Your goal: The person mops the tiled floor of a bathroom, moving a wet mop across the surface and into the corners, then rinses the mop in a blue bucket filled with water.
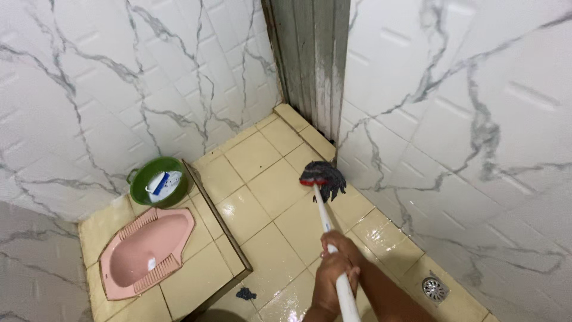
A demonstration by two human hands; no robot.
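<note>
Both my hands grip the white handle (323, 216) of a mop, close together near the bottom of the head view. My right hand (345, 249) is the upper one, and its forearm runs off to the lower right. Just below it on the handle is my left hand (326, 291). The dark grey stringy mop head (323, 176), with a red collar, rests on the wet cream floor tiles (262, 197) close to the right marbled wall.
A pink squat toilet (146, 253) sits in a raised tiled step at the left. Behind it stands a green bucket (142, 186) holding a white-and-blue scoop. A round metal floor drain (434, 288) lies at the right. A grey door frame (310, 59) stands in the far corner. A dark scrap (245, 293) lies by the step.
</note>
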